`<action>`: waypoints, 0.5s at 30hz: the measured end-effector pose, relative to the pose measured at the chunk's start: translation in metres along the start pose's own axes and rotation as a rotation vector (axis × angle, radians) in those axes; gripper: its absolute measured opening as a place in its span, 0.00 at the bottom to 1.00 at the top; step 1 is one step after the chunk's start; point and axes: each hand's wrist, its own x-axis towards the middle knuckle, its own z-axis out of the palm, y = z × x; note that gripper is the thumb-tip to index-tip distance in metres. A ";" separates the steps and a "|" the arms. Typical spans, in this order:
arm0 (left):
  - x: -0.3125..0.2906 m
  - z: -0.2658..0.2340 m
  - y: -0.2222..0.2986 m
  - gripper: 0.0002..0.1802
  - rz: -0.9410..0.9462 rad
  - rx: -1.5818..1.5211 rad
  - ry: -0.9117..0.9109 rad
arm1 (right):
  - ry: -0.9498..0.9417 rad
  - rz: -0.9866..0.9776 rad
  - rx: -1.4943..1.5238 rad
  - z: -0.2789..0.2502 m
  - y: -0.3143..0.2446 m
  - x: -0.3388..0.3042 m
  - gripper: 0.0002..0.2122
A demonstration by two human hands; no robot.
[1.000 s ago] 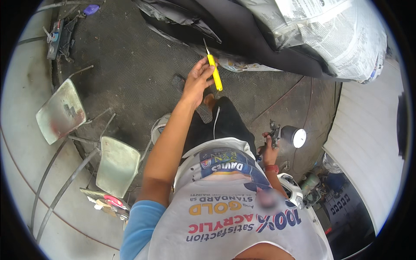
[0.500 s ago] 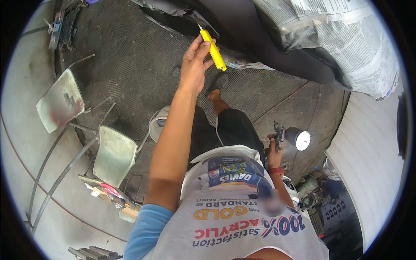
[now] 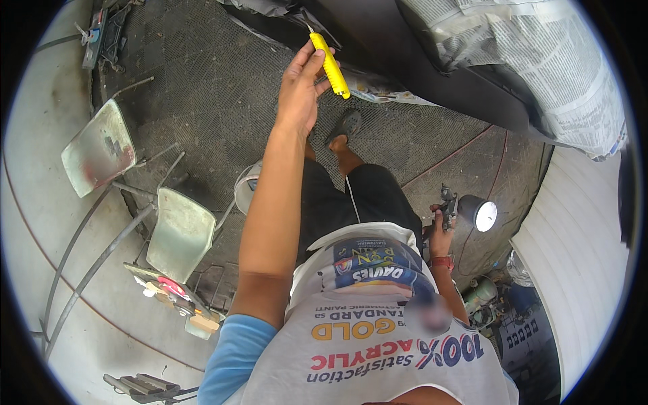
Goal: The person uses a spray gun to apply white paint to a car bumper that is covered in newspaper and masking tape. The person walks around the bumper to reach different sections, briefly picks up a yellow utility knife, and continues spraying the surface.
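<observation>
My left hand (image 3: 299,94) is raised at the end of an outstretched arm, fingers closed round a yellow utility knife (image 3: 329,66). The knife's thin blade points away from me, beside the edge of a large black panel (image 3: 432,64); whether it touches cannot be told. Crumpled newspaper (image 3: 540,64) covers the panel's right part. Down at my right side, my right hand (image 3: 441,237) grips a dark spray gun (image 3: 447,208). Its black cup (image 3: 468,210) points to the right and has a bright white end.
Two worn pale-green seats (image 3: 181,233) on metal frames stand to the left. Behind the lower seat, small items lie on a board (image 3: 177,297). A pale bucket (image 3: 244,191) is by my left leg. A thin reddish hose (image 3: 449,156) crosses the dark textured floor (image 3: 202,81).
The view has shifted slightly. My left hand with the knife sits a little higher in view, and the right hand with the spray gun a little farther right. Both grips are unchanged.
</observation>
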 end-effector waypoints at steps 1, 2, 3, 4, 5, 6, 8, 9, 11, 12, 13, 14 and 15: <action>0.000 0.000 0.001 0.30 0.003 0.003 -0.002 | -0.002 -0.008 -0.003 -0.001 0.002 0.001 0.12; 0.001 0.000 0.002 0.30 0.006 0.006 -0.004 | -0.004 -0.017 -0.006 -0.002 0.005 0.002 0.12; 0.002 0.000 0.002 0.30 0.009 0.009 -0.006 | -0.007 -0.025 -0.009 -0.003 0.005 0.003 0.11; 0.003 0.000 0.001 0.30 0.010 0.011 -0.006 | -0.008 -0.027 -0.013 -0.003 0.005 0.003 0.12; 0.003 0.000 0.000 0.30 0.011 0.014 -0.007 | -0.009 -0.030 -0.017 -0.002 0.005 0.002 0.12; 0.004 0.000 0.000 0.30 0.011 0.017 -0.007 | -0.010 -0.033 -0.022 -0.002 0.004 0.002 0.12; 0.004 0.001 0.000 0.31 0.007 0.011 -0.005 | -0.013 -0.031 -0.018 -0.002 0.006 0.003 0.13; 0.004 0.001 -0.001 0.31 0.005 0.007 -0.002 | -0.015 -0.030 -0.017 -0.003 0.008 0.003 0.13; 0.004 0.001 -0.002 0.31 0.005 -0.007 -0.009 | -0.022 -0.031 -0.025 -0.004 0.010 0.005 0.14; 0.005 0.001 -0.002 0.32 0.004 -0.013 -0.013 | -0.024 -0.030 -0.029 -0.004 0.012 0.005 0.15; 0.005 0.001 -0.002 0.32 0.003 -0.016 -0.012 | -0.026 -0.036 -0.028 -0.005 0.015 0.006 0.15; 0.005 0.001 -0.002 0.32 0.003 -0.019 -0.011 | -0.027 -0.041 -0.028 -0.005 0.018 0.007 0.16; 0.005 0.001 -0.002 0.32 0.002 -0.022 -0.009 | -0.030 -0.046 -0.027 -0.004 0.017 0.006 0.16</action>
